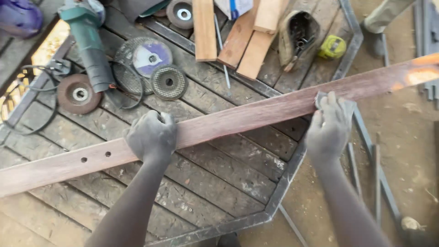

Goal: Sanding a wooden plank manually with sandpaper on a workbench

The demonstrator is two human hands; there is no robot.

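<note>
We hold a long reddish-brown wooden board (238,120) across an octagonal slatted worktop (219,183) with a metal frame. The board runs diagonally from the lower left edge of the worktop past its right edge, where the far end overhangs bare ground. Two small holes are drilled through it near the left end.

Our left hand (151,139) grips the board near its middle, fingers curled tightly over the far edge and pressed together; this appears to pin the board against the worktop. Our right hand (330,126) rests on the board just beyond the right edge of the worktop, fingers together and bent down onto a small grey pad (320,99), probably a piece of abrasive, pressed flat to the board's face. The overhang leaves that section free on all sides for the hand.

Toward the far left corner of the worktop lie a green angle grinder (89,43) with its black cable, and several grinding discs (148,57) close beside it. At the far edge sit short wooden offcuts (238,34), a worn work glove (297,34) and a yellow tape measure (332,46), all well apart from the board. Another person's leg (384,16) shows at the upper right.
</note>
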